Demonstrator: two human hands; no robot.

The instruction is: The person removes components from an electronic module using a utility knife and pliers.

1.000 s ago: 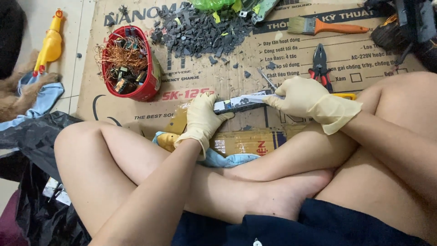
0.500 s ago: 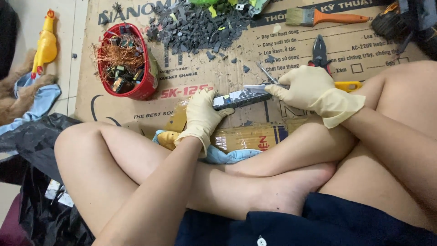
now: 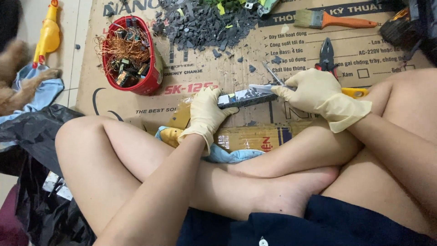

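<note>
Both gloved hands sit a little lower and nearer than a second ago — the work carries on unbroken. Left hand [image 3: 207, 111] clenches the dark strip-shaped part [image 3: 246, 96] just above the cardboard sheet [image 3: 191, 77]; right hand [image 3: 318, 93] grasps a thin metal tool [image 3: 272, 73] at the part's right end.

Gloved hands [image 3: 264, 102] on dark strip [image 3: 246, 97]

Home floor workspace: flattened cardboard [image 3: 136, 102], pliers [image 3: 326, 55], paintbrush [image 3: 334, 19].
</note>
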